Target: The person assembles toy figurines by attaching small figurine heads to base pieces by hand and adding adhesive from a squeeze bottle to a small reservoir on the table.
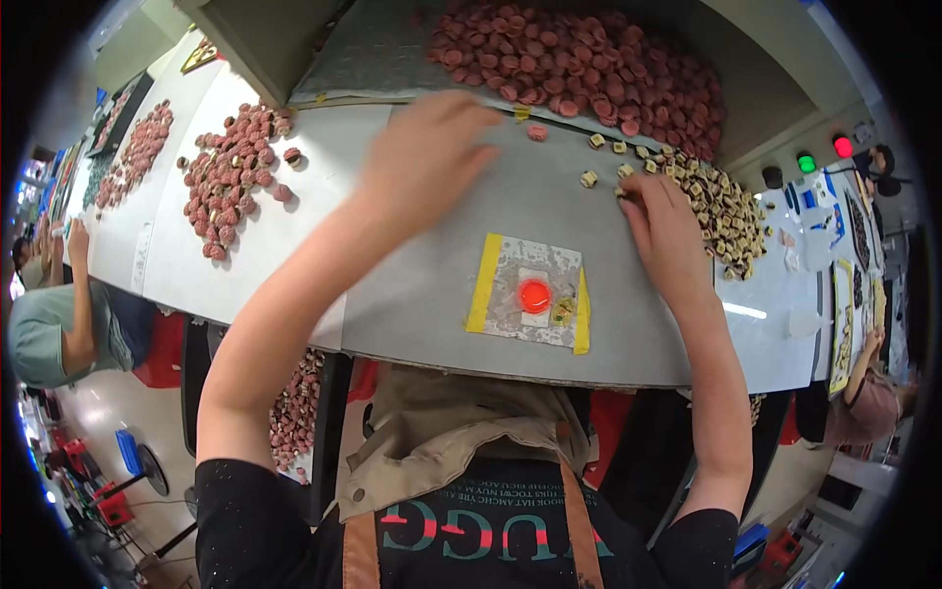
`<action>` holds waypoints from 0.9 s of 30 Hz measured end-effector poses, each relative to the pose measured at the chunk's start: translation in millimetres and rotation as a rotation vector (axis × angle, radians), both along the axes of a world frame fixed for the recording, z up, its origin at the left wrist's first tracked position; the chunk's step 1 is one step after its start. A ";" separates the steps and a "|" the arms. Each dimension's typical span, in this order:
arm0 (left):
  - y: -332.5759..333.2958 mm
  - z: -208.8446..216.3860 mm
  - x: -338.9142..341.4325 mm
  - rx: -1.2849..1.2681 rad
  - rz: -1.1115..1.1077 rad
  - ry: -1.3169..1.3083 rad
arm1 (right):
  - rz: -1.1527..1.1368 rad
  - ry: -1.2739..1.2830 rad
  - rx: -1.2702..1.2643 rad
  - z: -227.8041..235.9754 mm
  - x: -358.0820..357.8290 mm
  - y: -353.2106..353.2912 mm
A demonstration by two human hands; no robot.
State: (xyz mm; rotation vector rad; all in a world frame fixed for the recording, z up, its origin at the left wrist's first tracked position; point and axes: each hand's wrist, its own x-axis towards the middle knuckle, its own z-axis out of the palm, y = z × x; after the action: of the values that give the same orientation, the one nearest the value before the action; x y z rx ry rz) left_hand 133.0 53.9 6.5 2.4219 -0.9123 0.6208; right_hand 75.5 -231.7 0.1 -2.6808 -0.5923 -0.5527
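My left hand (422, 152), blurred by motion, is above the grey table below the pink pile. Its thumb and fingers are apart, with nothing visible between them. A single pink round piece (537, 132) lies just beyond its fingertips. My right hand (667, 231) is at the left edge of a heap of small cream-and-dark cubes (731, 216). Its thumb and fingertips are closed on one small cube (621, 193), mostly hidden by them. A few loose cubes (589, 179) lie nearby. Between my forearms, a speckled square plate (505, 265) carries a glowing orange-red disc (535, 295).
A large pile of pink round pieces (589, 64) fills the shelf bay at the back. Left of my arm are joined pink pieces (231, 177). Yellow tape (483, 285) edges the plate. Another person (59, 329) works at the far left, and one (868, 398) at the far right.
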 end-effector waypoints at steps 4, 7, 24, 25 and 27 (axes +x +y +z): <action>-42.3 -19.5 17.4 -0.019 -0.052 0.115 | -0.001 0.282 0.136 15.9 -32.9 7.7; -33.3 -27.2 18.4 -0.004 -0.078 0.136 | -0.058 0.437 0.206 27.5 -43.5 8.6; 13.6 3.6 -115.1 -1.128 -0.054 1.355 | -0.094 0.280 0.184 20.0 -48.7 6.9; 11.9 0.7 -116.7 -1.210 -0.105 1.388 | -0.087 0.247 0.132 16.8 -47.5 5.2; 7.2 -2.9 -120.1 -1.308 -0.136 1.408 | -0.057 0.221 0.080 16.5 -45.7 2.3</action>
State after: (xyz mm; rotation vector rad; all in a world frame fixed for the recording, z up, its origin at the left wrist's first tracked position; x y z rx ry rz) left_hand 12.9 61.1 3.6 1.0320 0.0588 -0.4846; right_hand 29.8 -229.4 16.6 -2.6418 -0.4244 -0.2816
